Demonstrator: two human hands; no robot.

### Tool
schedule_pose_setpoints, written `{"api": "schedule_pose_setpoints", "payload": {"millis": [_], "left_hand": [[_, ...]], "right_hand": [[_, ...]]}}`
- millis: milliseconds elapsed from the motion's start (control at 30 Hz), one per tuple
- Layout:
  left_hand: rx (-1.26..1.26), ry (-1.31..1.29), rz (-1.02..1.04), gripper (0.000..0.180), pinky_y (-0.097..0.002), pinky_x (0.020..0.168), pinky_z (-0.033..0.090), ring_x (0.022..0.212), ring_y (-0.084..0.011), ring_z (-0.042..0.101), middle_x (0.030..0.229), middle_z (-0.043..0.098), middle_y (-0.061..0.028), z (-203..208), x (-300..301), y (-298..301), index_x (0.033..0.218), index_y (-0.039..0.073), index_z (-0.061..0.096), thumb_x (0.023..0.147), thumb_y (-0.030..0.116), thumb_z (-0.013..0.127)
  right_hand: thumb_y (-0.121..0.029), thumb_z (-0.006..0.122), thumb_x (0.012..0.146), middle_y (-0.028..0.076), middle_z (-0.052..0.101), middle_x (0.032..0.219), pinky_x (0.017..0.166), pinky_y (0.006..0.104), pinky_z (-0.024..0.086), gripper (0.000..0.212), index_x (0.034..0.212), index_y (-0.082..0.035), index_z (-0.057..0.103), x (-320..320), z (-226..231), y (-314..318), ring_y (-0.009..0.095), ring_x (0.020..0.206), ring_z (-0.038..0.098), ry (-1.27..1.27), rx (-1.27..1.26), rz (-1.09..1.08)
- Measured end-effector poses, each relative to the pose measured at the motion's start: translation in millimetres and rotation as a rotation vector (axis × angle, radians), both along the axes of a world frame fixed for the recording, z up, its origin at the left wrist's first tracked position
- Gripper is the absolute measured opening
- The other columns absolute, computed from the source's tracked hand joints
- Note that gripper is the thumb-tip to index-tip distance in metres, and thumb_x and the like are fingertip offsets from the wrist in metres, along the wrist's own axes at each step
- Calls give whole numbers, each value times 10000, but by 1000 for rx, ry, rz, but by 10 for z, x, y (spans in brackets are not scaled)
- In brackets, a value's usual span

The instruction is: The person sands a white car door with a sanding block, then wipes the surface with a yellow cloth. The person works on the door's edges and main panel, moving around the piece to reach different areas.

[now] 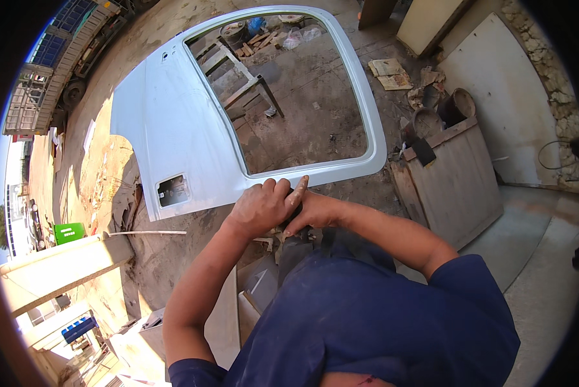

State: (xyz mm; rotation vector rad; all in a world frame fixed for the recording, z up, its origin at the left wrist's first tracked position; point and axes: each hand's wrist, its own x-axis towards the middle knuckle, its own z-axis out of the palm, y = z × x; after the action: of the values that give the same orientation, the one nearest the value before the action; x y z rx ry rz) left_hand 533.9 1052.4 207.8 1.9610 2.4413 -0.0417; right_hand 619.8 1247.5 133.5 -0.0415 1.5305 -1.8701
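Note:
My left hand and my right hand meet in front of me at the lower edge of a large pale vehicle door panel. The left fingers are curled, apart from one dusty finger that points up. My right hand is closed against it, thumb bent downward. Something dark shows in the gap between them, mostly hidden, so its kind does not show. The panel has a big window opening and a small square cut-out near its lower left. Whether my hands touch its edge, I cannot tell.
Through the window opening a pale wooden trestle shows on dirty ground. On the right stands a wooden cabinet with dark cans on it; boards lean on the wall. At the left are a truck and a green box.

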Motion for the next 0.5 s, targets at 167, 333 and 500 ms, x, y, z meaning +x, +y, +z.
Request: {"api": "schedule_pose_setpoints", "payload": {"millis": [167,333,500], "left_hand": [[-112,-14,216,131,-442,619,640,767,-315,812,896,748,-105,-244,-35,253,1023,55,747,953,165,736],[-234,-306,463,162,-532,769,659,889,-409,834,921,828,-222,-421,-170,500,982,50,804,892,180,770],[-155,-538,668,204,-589,863,627,938,-492,788,931,804,-260,-768,-118,488,968,39,812,837,185,757]], "right_hand": [[-245,883,797,283,823,996,872,497,631,387,1034,54,818,-184,-36,71,433,962,802,280,602,32],[-216,771,871,275,820,1019,921,571,635,292,1076,-12,807,-223,-185,194,484,1017,791,493,947,-31],[-159,741,886,218,814,1076,915,582,641,197,1060,-73,772,-202,-417,281,464,1033,794,679,1035,-22]]}}
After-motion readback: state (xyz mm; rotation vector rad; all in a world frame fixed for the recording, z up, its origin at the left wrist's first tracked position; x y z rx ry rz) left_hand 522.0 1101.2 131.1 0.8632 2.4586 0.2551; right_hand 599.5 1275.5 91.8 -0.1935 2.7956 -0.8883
